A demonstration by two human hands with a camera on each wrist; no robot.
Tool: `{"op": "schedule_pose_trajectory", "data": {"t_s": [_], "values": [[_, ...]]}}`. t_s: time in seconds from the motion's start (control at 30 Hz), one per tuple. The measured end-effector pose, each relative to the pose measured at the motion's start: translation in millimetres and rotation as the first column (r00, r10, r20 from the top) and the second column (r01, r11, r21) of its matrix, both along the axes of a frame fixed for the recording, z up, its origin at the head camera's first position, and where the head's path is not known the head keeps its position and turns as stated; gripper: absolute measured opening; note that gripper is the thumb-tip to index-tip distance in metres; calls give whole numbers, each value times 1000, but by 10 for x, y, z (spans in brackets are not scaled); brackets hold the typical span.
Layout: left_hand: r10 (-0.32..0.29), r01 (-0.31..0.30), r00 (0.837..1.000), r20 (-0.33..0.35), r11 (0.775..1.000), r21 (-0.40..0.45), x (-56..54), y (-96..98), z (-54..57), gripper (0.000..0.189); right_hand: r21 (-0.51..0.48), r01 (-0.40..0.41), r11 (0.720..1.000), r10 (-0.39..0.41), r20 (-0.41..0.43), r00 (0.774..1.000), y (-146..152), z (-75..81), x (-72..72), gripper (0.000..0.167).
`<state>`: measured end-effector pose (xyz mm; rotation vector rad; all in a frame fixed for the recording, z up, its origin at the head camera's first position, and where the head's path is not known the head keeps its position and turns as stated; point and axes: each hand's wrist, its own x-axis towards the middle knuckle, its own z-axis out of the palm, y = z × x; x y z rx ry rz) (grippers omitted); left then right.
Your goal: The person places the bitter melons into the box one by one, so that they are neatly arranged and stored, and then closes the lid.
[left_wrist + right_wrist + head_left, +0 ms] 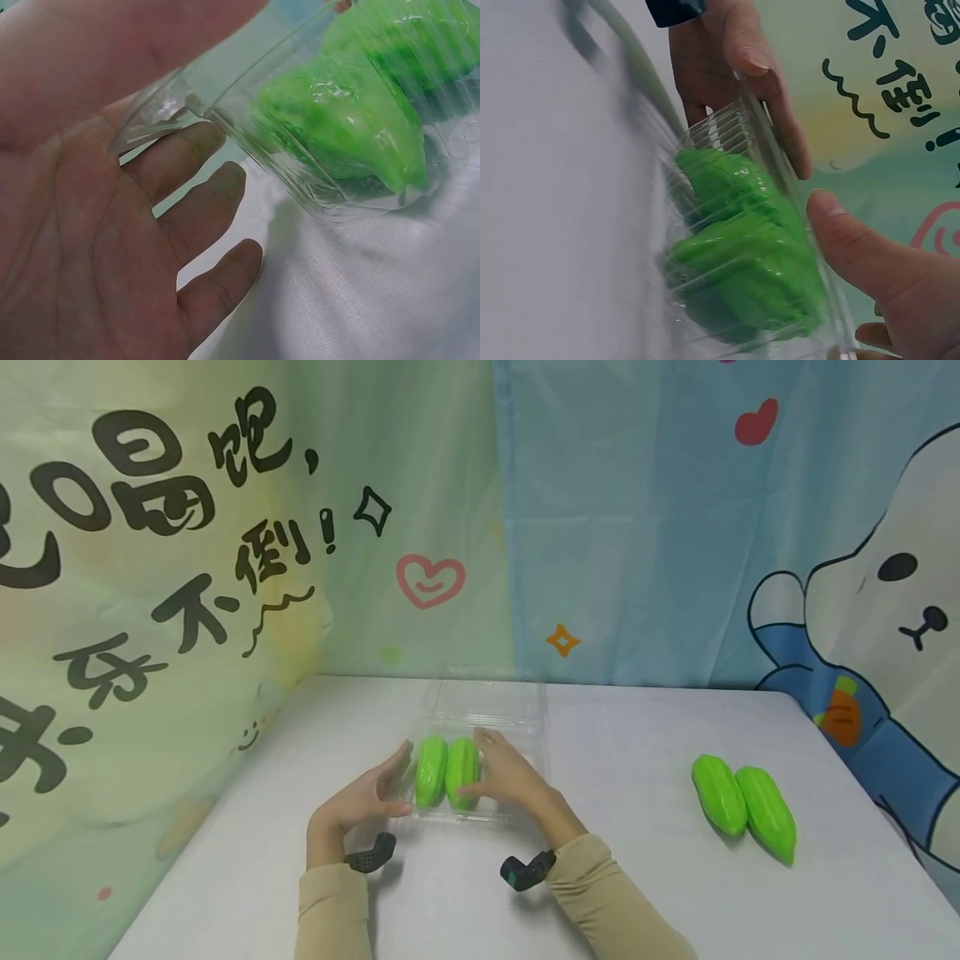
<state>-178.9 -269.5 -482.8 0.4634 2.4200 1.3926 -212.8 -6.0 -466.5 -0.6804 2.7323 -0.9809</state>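
Two green ridged melon-shaped pieces (431,772) lie side by side in a clear plastic clamshell box (487,816), whose lid (491,700) stands raised at the back. My left hand (367,792) is at the box's left side, thumb and fingers spread apart around its corner. In the left wrist view its fingers look loosely extended beside the rim. Over the box's right side is my right hand (510,770), thumb toward the front and fingers toward the back. The right wrist view shows its thumb (855,240) by the rim, apart from the green pieces.
Two more green ridged pieces (765,810) lie together at the right of the white table (615,827). A printed curtain (637,527) hangs behind the table and along its left side. Each wrist carries a black camera mount (528,870).
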Motion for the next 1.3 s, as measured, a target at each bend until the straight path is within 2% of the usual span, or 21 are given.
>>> {"op": "schedule_pose_trajectory", "data": {"t_s": [0.2,0.43,0.83,1.3], "values": [[5,-5,1000,9,1000,-2,-5,3,2,104,2,2,1000,-2,-20,1000,85,79,14,107],[-6,6,1000,-11,1000,-15,-36,3,-28,104,-31,13,999,-14,-28,999,230,177,85,104],[3,-3,1000,3,999,-44,-38,-10,-25,104,-73,21,997,-26,-75,997,526,236,221,97],[20,-20,1000,13,999,-35,-3,-31,-43,104,-72,40,997,-47,-101,994,873,246,348,100]]}}
